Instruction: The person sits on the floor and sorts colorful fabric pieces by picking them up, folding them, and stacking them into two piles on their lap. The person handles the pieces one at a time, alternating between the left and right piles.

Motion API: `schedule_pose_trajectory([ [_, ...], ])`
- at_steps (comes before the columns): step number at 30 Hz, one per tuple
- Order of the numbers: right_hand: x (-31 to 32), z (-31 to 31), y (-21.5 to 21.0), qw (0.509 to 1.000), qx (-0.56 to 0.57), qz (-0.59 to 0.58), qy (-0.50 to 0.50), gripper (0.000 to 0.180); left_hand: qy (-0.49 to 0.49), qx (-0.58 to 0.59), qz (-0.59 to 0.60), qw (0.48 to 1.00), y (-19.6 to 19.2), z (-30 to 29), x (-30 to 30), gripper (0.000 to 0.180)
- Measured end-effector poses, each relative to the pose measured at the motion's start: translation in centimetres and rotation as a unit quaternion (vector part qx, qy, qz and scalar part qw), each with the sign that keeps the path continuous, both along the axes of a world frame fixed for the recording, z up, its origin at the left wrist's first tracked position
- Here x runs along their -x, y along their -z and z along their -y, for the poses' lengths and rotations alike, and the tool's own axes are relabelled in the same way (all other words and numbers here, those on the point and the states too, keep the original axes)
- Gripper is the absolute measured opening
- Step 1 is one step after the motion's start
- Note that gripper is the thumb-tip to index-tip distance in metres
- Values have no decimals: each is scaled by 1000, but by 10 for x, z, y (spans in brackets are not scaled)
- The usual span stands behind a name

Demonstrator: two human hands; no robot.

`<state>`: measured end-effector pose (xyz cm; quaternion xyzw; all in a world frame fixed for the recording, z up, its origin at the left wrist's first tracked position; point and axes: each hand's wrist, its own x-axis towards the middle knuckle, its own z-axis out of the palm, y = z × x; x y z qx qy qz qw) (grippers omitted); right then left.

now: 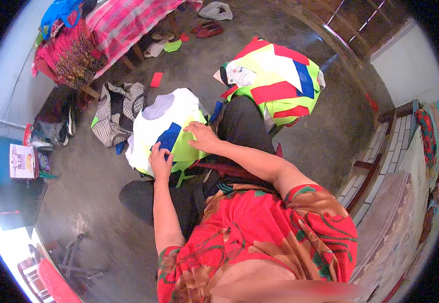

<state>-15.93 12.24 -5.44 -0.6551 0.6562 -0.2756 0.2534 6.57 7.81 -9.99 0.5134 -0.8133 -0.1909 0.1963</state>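
Down on the person's lap, a soft stack of cut fabric pieces (pixel 166 129) lies in flat, curved panels of white, lime yellow and blue. Left hand (pixel 161 162) rests on the blue patch near the stack's lower edge, fingers spread and pressing flat. Right hand (pixel 202 137) lies on the lime panel, fingers loosely extended; whether they pinch the cloth is hard to tell. A second pile (pixel 275 83), with red stripes, sits just beyond the knee on the rough concrete floor (pixel 330 131).
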Motion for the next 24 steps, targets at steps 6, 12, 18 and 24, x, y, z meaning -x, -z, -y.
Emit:
schedule_pose_trajectory([
  [6,72,-8,-76,960,260,84,56,32,2,4,-3,1000,1,0,-4,20],
  [12,207,-34,-96,911,325,-65,243,34,4,22,4,1000,-3,-1,-1,19],
  [18,316,-66,-83,896,221,-194,331,42,12,20,6,1000,-2,1,0,19],
  [24,308,-62,-98,898,67,-316,298,42,8,20,-10,1000,-1,-1,-5,18],
])
